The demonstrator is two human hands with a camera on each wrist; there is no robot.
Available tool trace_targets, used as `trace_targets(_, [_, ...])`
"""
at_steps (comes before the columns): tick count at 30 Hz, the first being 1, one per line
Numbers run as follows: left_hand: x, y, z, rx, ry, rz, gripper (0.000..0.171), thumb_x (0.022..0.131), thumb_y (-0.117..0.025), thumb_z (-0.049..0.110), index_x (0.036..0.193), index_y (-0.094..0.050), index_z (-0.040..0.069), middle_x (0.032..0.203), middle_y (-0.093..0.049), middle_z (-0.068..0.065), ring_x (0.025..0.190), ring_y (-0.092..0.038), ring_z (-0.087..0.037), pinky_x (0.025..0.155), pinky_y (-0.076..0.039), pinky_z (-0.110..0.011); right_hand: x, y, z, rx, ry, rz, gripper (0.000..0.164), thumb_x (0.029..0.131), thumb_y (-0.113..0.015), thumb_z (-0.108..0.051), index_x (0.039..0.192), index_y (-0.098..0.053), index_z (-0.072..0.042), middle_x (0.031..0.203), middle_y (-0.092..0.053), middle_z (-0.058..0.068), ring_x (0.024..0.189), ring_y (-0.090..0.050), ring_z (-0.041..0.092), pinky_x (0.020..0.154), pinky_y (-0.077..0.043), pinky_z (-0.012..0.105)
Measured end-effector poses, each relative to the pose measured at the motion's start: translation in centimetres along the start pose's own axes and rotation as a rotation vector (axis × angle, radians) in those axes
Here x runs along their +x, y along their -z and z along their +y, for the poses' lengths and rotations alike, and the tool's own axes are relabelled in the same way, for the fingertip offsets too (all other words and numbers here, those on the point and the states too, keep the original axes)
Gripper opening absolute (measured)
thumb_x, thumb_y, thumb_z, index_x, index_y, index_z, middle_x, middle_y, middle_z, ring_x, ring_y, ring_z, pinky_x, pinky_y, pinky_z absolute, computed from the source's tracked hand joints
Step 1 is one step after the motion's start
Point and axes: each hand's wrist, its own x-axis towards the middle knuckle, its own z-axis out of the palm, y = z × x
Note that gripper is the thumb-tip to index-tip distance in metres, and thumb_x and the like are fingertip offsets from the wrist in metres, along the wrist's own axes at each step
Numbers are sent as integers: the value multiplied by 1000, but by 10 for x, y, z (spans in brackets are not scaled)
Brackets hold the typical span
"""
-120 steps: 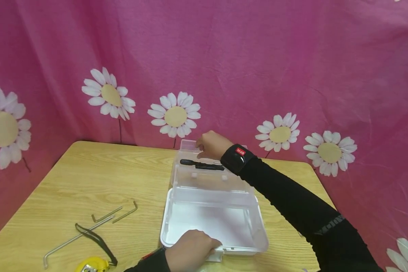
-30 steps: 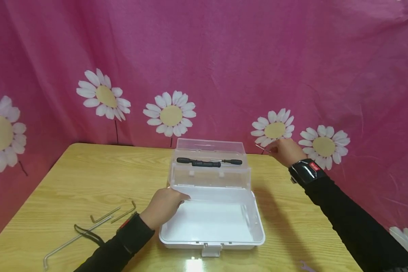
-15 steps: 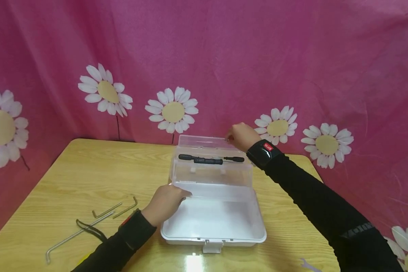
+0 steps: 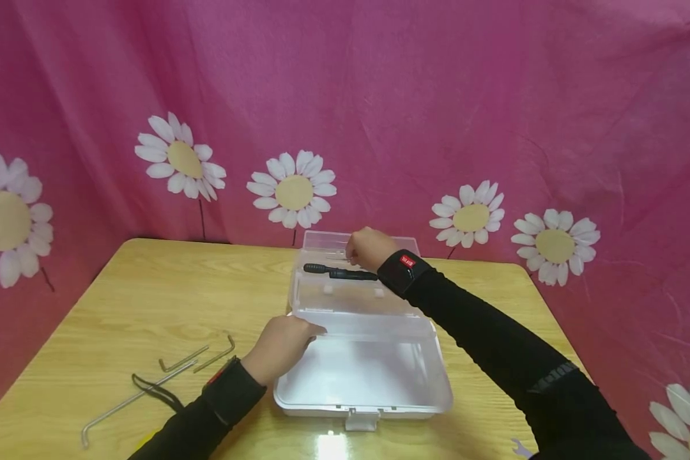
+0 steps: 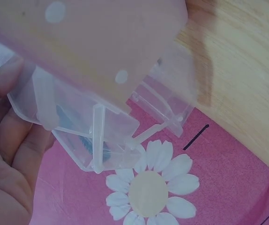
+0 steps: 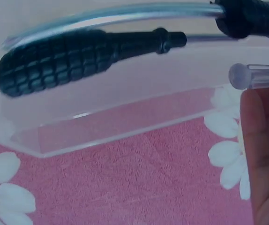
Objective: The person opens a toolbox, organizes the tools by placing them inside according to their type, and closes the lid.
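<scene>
A white toolbox stands open on the table, its clear upper tray folded out toward the back. My left hand grips the box's left side near the back, thumb over the edge; the left wrist view shows its fingers curled beneath the clear plastic. Over the tray, my right hand pinches a small screwdriver, its thin shaft pointing left and its clear handle visible in the right wrist view. Black-handled screwdrivers lie in the tray, one with a ribbed grip, partly hidden by my right hand.
Several hex keys lie on the table at the left, with a black strap and a yellow thing beside my left sleeve. A lilac wrench lies at the front right. A pink flowered curtain hangs behind.
My right hand has carried the small screwdriver from right of the box leftward over the tray. Since the oldest frame, my left hand has shifted from the front rim to the left side.
</scene>
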Motion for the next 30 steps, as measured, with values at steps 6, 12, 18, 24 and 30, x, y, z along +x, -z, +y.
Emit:
trace_targets(6, [-1, 0, 0, -4, 5, 13, 16, 81, -70, 8, 93, -76, 17, 90, -74, 2, 82, -69, -14, 70, -55, -28, 5, -7, -1, 11, 7, 13, 8, 79, -74, -6, 86, -77, -6, 85, -74, 7, 76, -67, 19, 77, -56, 30])
trace_targets(12, [0, 2, 1, 2, 5, 10, 16, 81, -70, 8, 93, -76, 17, 90, -74, 2, 81, -69, -14, 69, -54, -27, 8, -9, -5, -44, 28, 49, 3, 75, -76, -6, 78, -75, -7, 77, -73, 5, 71, -65, 18, 69, -54, 30])
trace_targets(18, [0, 2, 2, -1, 4, 1, 16, 81, -70, 8, 93, -76, 17, 90, -74, 2, 79, -69, -14, 68, -54, -27, 11, -13, -10, -121, 24, 54, 5, 75, -75, -6, 75, -76, -11, 76, -73, 2, 68, -64, 18, 65, -54, 31])
trace_targets(24, [1, 0, 1, -22, 12, -5, 16, 82, -69, 8, 94, -76, 17, 92, -74, 1, 81, -69, -15, 68, -54, -28, 12, -18, -10, -198, 32, 70, 5, 77, -75, -9, 76, -76, -13, 75, -72, 1, 68, -64, 18, 66, -55, 32])
trace_targets(30, [1, 2, 1, -16, 13, -12, 16, 82, -68, 8, 94, -76, 17, 91, -74, 1, 80, -69, -14, 68, -54, -28, 12, -20, -11, -235, 50, 87, 5, 76, -76, -9, 76, -76, -13, 75, -72, 1, 66, -63, 17, 62, -53, 30])
